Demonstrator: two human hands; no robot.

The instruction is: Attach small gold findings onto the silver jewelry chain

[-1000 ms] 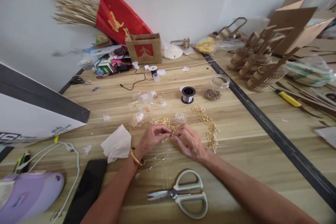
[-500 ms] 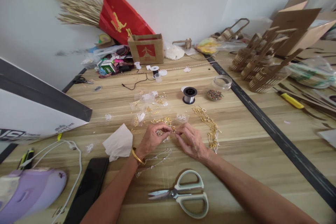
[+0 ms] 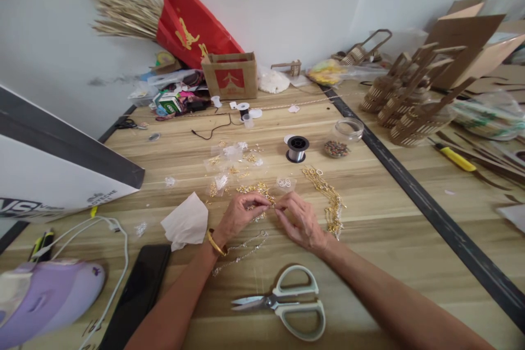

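Note:
My left hand (image 3: pixel 241 214) and my right hand (image 3: pixel 298 221) meet fingertip to fingertip over the wooden table (image 3: pixel 394 229), both pinched on a tiny gold jewellery piece too small to name. A gold bangle (image 3: pixel 215 243) circles my left wrist. A thin silver chain (image 3: pixel 241 249) trails on the table below my left hand. A heap of small gold findings (image 3: pixel 256 190) lies just beyond my fingers, and a pile of gold chains (image 3: pixel 328 197) lies to the right of my right hand. Pale green scissors (image 3: pixel 287 302) rest shut between my forearms.
A spool of clear thread (image 3: pixel 297 149), a bead dish (image 3: pixel 335 148) and a glass jar (image 3: pixel 348 129) stand further back. A white tissue (image 3: pixel 186 222), a black phone (image 3: pixel 137 295), a white cable (image 3: pixel 110 262) and a purple device (image 3: pixel 45 298) lie left. Wooden baskets (image 3: pixel 410 104) crowd the right.
Both hands stay pinched together in the same spot; only the camera has drifted slightly, shifting the scene a little to the right.

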